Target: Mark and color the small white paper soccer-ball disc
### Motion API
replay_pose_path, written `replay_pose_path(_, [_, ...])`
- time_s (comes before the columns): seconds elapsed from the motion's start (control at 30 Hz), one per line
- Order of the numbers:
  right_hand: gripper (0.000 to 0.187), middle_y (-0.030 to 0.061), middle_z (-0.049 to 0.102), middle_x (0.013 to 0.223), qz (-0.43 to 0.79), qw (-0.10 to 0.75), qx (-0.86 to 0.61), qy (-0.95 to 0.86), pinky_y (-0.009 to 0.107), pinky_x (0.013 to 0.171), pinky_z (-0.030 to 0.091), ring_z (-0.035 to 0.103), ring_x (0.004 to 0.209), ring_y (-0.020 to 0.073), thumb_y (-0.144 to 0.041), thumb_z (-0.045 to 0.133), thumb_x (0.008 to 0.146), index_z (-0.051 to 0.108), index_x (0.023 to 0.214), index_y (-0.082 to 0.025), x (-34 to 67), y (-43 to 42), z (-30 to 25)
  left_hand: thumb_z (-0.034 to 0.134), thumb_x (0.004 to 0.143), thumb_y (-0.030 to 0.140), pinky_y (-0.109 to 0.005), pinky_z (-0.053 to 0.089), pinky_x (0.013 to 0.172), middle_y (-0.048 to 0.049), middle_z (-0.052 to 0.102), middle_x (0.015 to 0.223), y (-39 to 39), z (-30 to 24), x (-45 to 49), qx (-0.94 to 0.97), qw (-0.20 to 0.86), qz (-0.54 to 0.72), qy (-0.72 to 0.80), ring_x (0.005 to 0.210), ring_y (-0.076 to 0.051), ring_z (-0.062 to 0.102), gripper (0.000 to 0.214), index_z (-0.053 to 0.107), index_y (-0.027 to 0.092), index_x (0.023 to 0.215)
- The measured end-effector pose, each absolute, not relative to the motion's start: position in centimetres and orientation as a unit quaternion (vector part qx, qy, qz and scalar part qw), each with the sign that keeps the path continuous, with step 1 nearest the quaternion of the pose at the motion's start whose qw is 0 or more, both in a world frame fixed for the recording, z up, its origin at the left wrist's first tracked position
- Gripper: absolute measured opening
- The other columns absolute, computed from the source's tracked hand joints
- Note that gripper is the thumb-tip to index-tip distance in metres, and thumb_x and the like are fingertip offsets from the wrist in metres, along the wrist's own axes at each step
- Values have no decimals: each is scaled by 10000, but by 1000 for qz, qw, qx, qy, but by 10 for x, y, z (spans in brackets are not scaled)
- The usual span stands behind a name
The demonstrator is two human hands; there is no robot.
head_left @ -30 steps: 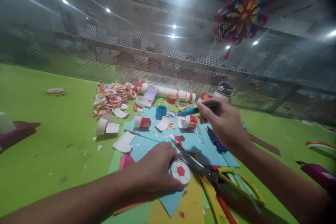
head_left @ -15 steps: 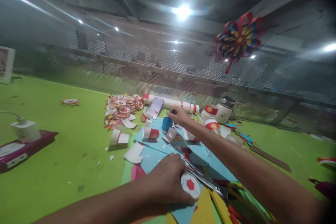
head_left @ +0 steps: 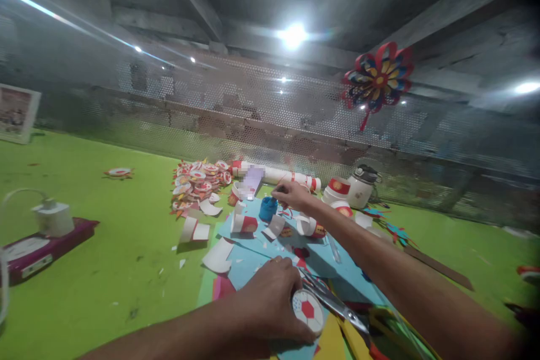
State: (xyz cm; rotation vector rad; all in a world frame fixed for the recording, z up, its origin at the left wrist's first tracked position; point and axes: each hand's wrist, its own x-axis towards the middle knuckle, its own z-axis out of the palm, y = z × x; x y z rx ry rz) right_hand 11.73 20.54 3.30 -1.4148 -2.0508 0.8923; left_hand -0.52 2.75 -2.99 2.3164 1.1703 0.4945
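The left hand [head_left: 276, 298] has its grip curled round a white round paper piece [head_left: 307, 312] with a red hexagon, beside silver-bladed scissors [head_left: 337, 301] on the green counter [head_left: 126, 225]. The right hand [head_left: 292, 196] pinches a dark slim tool [head_left: 278, 190] at the small blue pot [head_left: 267, 211]; dipping seems underway, and the next move calls for steadiness. No writing is legible.

Passage across the worktop [head_left: 126, 275] lay open on the left, save for scraps [head_left: 181, 264], between the purple power strip [head_left: 83, 230] and the leftmost cup [head_left: 188, 230]. Scissors [head_left: 333, 299] blocked the space just right of the left hand [head_left: 274, 299]; a perforated screen [head_left: 198, 115] bounded the far side.
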Motion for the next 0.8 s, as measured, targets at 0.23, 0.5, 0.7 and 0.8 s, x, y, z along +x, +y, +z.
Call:
replay_pose_path(0.23, [273,62,654,1051,371,300,-489,-730,332,723,569,656,846,156,-335,580,950,609,1136,-138,136,215,43,785,564,551,-354,454,800,-45,591,1008,27,-29,-5,842,257,182,437,928,-255,540,504,587,211,879])
replay_pose_path(0.5, [289,74,647,1104,386,307,-512,-703,357,762,570,656,900,173,-332,588,944,604,1164,-144,119,214,28,799,556,540,-359,451,802,-45,587,1018,27,-29,-4,839,260,183,442,934,-258,533,514,580,209,883])
replay_pose_path(0.7, [309,83,640,1136,393,315,-524,-687,378,791,566,654,937,186,-339,585,945,597,1185,-145,124,216,38,800,555,533,-349,443,772,-39,586,995,27,-30,-4,839,258,184,442,906,-248,527,497,570,209,853])
replay_pose_path(0.8, [322,87,633,1160,384,323,-532,-682,394,812,561,650,964,195,-344,583,946,592,1200,-148,132,218,46,813,546,520,-340,437,767,-36,587,992,27,-30,-4,837,262,186,442,909,-245,528,502,569,208,856])
